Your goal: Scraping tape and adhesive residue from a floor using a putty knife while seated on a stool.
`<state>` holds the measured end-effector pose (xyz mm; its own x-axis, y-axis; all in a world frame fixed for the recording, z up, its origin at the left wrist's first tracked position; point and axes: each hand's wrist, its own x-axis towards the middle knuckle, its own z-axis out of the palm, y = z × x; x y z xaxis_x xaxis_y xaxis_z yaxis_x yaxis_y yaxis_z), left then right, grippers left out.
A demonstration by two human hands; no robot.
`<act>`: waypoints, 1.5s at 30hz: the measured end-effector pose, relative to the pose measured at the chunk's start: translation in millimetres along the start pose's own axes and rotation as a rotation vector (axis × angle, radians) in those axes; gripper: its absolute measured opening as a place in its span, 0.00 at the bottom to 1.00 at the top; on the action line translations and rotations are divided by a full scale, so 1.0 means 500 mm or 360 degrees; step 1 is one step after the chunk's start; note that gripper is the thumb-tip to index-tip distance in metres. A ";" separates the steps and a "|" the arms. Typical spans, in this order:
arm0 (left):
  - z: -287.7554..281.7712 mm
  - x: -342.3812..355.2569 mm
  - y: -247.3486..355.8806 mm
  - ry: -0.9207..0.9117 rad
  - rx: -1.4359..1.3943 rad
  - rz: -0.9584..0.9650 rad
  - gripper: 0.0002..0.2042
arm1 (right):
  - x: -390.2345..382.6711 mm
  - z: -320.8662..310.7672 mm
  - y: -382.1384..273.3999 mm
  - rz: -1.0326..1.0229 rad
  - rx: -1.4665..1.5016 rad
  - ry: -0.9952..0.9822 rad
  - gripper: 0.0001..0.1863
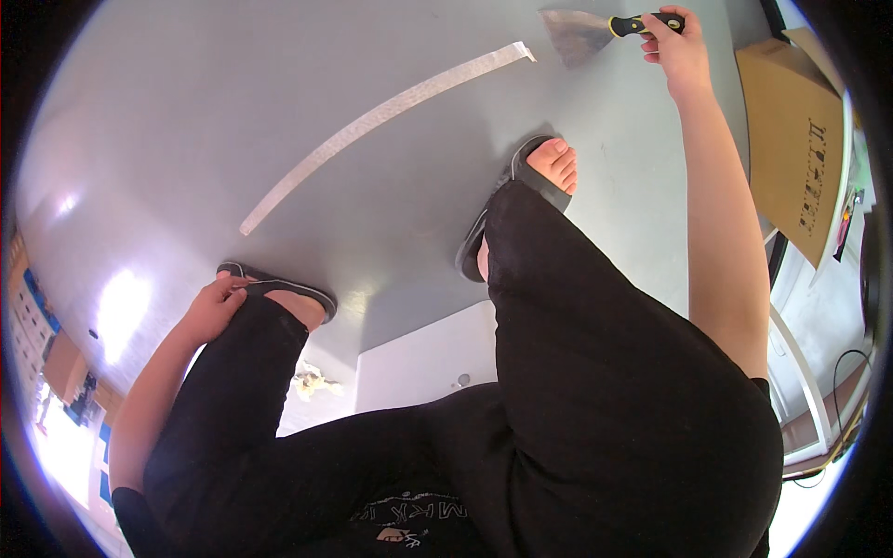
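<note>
My right hand (677, 46), at the upper right, is closed round the black-and-yellow handle of a putty knife (575, 35). Its wide metal blade points left, just above the grey floor (391, 195). Left of the blade, a long pale strip of tape (372, 119) lies on the floor, apart from the knife. The strip's end nearest the blade is bent and lifted a little. My left hand (218, 305) rests at the knee of my black trousers, fingers loosely stretched, with no tool showing in it.
My feet in dark sandals (279, 281) stand on the floor below the strip. A cardboard box (791, 139) is at the right, with a cable (837, 381) lower down. Behind me sits a white panel (428, 358) with a round knob. More boxes (65, 367) stand at the far left.
</note>
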<state>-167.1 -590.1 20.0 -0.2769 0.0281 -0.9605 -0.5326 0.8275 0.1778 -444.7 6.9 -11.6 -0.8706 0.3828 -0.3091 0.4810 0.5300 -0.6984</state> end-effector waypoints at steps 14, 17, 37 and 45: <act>0.001 0.001 0.011 -0.0019 -0.0087 0.0015 0.14 | -0.048 0.084 -0.053 -0.0004 0.0077 -0.0349 0.14; -0.003 -0.010 0.004 -0.0021 -0.0052 -0.0002 0.15 | 0.005 0.070 -0.076 -0.0105 -0.0224 -0.0480 0.14; -0.002 -0.016 0.008 0.0016 0.0009 -0.0045 0.16 | -0.031 0.133 -0.184 -0.0312 -0.0400 -0.0831 0.20; 0.003 -0.013 -0.002 0.0024 0.0082 -0.0044 0.16 | -0.004 0.133 -0.188 -0.0384 -0.0453 -0.0621 0.19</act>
<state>-163.6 -590.3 25.7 -0.2751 -0.0033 -0.9614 -0.4985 0.8556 0.1397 -495.2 -94.0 11.7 -0.9076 -0.0561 -0.4160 0.2242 0.7730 -0.5934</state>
